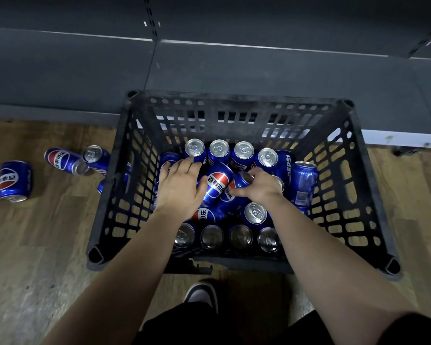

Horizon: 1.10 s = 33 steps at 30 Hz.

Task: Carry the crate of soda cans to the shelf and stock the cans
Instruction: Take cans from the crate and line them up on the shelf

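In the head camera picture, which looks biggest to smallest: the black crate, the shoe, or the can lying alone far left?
1. Black crate, by far.
2-3. Shoe and lone can look about alike; only the shoe's toe shows, so I won't rank them.

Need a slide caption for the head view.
Right hand grips a blue soda can in the black plastic crate; left hand touches neighbouring cans.

The black slatted crate [125, 185] stood on the floor [47, 245] before me, against the dark shelf [259, 70]. Blue soda cans [218, 184] filled it, some upright, several tipped sideways; loose cans [14, 181] lay to its left.
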### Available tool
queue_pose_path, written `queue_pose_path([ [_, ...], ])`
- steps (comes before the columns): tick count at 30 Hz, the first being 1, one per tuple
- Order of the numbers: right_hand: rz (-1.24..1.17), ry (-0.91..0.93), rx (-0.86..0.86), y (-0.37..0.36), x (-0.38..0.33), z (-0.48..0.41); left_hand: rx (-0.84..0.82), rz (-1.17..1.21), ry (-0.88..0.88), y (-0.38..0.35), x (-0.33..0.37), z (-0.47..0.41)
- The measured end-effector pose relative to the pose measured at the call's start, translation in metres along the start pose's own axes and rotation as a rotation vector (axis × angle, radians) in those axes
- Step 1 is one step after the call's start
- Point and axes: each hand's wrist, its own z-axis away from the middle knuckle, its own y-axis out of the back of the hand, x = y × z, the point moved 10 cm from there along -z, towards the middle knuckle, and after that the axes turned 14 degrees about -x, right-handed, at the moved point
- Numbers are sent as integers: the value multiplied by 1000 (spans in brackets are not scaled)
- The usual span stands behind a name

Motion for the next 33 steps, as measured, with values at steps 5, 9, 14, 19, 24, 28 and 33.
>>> queue_pose_path([
  [5, -182, 96, 34, 2, 0, 6, -9, 14, -26, 3, 5, 3],
  [9, -349, 185, 87, 14, -4, 18, -5, 28, -51, 17, 11, 7],
  [14, -488, 274, 162, 50, -20, 51, 0, 20, -49, 60, 24, 13],
  [19, -616, 343, 213, 114, -57, 118, -16, 14, -62, 142, 53, 33],
  [24, -611, 399, 250, 197, -121, 210, -7, -1, -99, 255, 88, 64],
  [28, -583, 448, 284, 270, -178, 292, 48, -1, -146, 366, 118, 93],
  [33, -547, 525, 370, 366, -248, 397, 158, 8, -211, 508, 159, 126],
])
